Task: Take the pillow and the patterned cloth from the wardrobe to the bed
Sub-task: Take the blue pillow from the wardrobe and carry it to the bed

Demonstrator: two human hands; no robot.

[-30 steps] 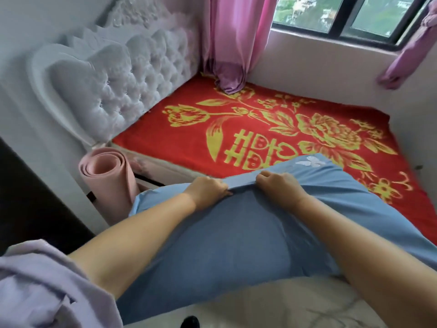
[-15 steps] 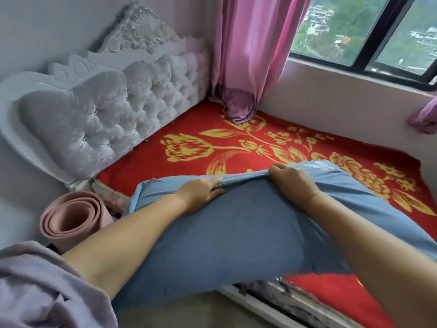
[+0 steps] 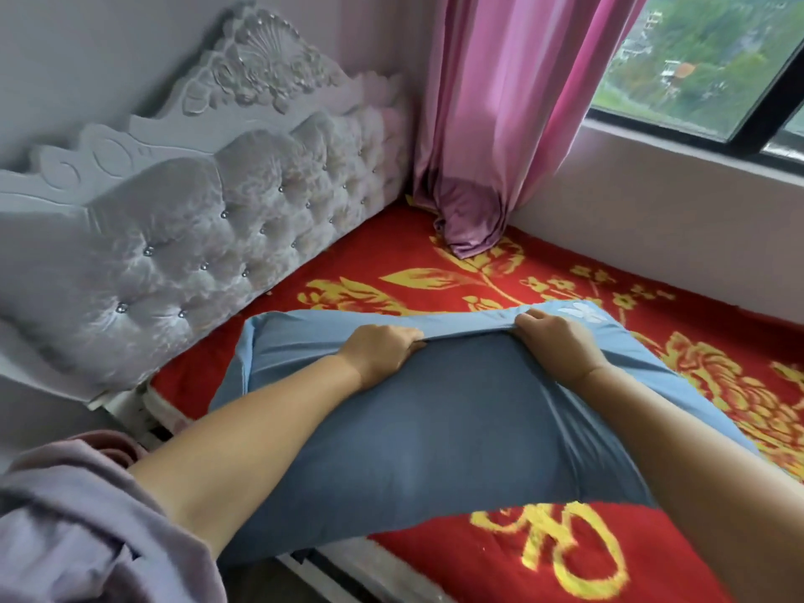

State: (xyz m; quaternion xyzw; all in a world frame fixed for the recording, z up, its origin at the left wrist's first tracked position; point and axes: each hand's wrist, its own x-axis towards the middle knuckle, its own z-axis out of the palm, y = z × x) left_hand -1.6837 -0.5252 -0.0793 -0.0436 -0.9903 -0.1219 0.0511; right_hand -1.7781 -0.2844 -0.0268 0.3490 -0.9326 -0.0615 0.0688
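A large blue pillow [image 3: 435, 433] with a small white butterfly print near its far right corner hangs over the bed's near edge. My left hand [image 3: 378, 354] and my right hand [image 3: 561, 341] both grip the pillow's far upper edge, side by side, bunching the cover between them. Below lies the bed [image 3: 391, 258], covered with a red blanket bearing yellow flowers and characters. No separate patterned cloth is visible in my hands.
A white tufted headboard [image 3: 195, 237] with a carved top stands at the left. A pink curtain [image 3: 491, 124] hangs in the far corner, its hem resting on the blanket. A window [image 3: 718, 63] runs above the wall at the right.
I have moved closer to the bed with the pillow, which now hangs over the red blanket. The rolled pink mat by the headboard has left the view. Both hands keep their grip.
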